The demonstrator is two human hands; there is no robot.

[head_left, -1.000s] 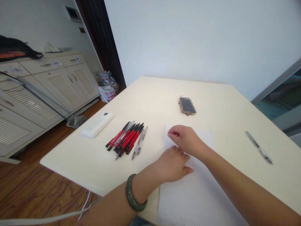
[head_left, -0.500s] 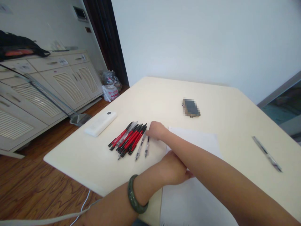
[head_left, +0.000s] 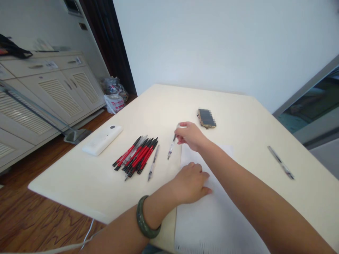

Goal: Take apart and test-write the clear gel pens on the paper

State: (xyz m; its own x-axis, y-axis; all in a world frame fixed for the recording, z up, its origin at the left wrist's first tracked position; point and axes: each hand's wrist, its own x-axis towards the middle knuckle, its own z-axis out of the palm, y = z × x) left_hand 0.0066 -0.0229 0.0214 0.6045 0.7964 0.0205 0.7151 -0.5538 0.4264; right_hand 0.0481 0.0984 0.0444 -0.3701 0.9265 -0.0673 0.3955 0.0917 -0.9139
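My right hand (head_left: 190, 135) pinches a clear pen (head_left: 171, 146) near its upper end, lifted over the table left of the paper. Below it, my left hand (head_left: 192, 182) lies on the white paper (head_left: 206, 218), thumb apart from the fingers. A green bangle (head_left: 145, 220) is on the left wrist. To the left lies a pile of red and black pens (head_left: 137, 155), with clear ones among them. Beside that pile, another clear pen (head_left: 153, 163) rests on the table by itself.
A separate clear pen (head_left: 281, 163) lies on the right of the table (head_left: 148, 109). Farther back is a small dark object (head_left: 207, 118), blurred out. A white oblong device (head_left: 102, 140) rests near the left edge. Cabinets (head_left: 60, 84) and plastic bags (head_left: 114, 100) stand beyond.
My right hand has picked up a clear pen from beside the pile and moved right and away with it. My left hand stays on the paper. The view has shifted slightly.
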